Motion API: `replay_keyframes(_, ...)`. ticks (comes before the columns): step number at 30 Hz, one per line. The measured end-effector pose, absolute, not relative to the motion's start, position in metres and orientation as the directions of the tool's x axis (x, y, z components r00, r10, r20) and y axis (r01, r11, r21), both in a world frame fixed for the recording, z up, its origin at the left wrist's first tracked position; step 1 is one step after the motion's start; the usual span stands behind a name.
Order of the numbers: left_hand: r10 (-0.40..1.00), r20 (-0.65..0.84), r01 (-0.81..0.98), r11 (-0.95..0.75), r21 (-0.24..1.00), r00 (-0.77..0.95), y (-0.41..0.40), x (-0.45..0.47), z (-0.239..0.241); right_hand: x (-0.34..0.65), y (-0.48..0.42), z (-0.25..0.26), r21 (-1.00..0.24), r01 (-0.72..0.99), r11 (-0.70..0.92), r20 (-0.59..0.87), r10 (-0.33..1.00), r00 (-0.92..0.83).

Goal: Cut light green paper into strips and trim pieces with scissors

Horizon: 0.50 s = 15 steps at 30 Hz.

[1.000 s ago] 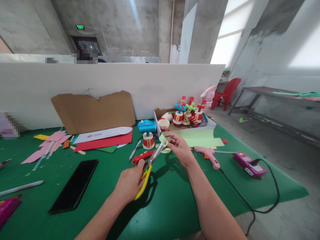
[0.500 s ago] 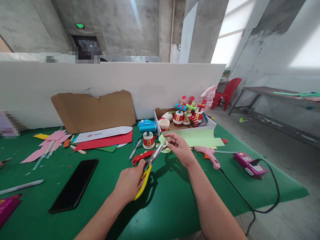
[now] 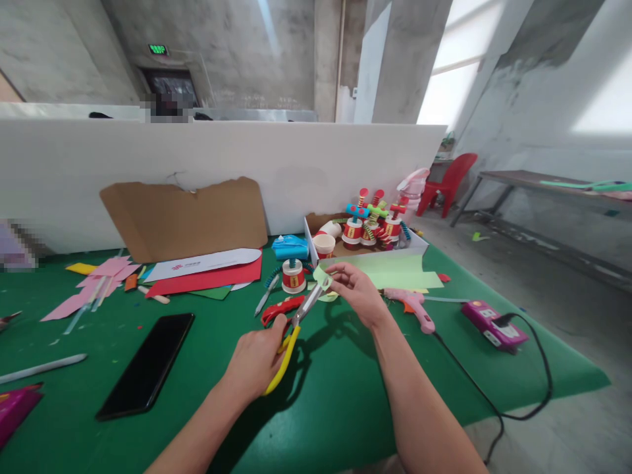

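Mid-frame cutting: left hand [image 3: 257, 362] grips scissors [image 3: 292, 332], right hand [image 3: 359, 294] pinches green paper scrap [image 3: 320, 275] at the blades; the next snip likely needs it held steady.

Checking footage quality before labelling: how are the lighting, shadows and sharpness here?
Head view: the window is blown out white; the left hand, scissors and right hand cast soft shadows on the green mat; the paper piece looks sharp; pixelated patches sit at the left edge and under the doorway; corners look stretched.
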<state>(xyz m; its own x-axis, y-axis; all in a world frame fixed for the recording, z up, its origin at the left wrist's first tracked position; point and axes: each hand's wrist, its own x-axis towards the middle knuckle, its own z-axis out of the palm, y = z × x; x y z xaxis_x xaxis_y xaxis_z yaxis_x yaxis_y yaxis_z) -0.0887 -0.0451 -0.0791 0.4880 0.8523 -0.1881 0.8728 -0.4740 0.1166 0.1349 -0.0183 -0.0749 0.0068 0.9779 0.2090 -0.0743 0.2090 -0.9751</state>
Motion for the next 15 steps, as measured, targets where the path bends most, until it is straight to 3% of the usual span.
replay_keyframes(15,0.849,-0.179,0.867,-0.478,0.143,0.497,-0.0447,-0.0870,-0.0834,0.1317,-0.0168,-0.0791,-0.978,-0.063,0.200,0.201,0.979,-0.015)
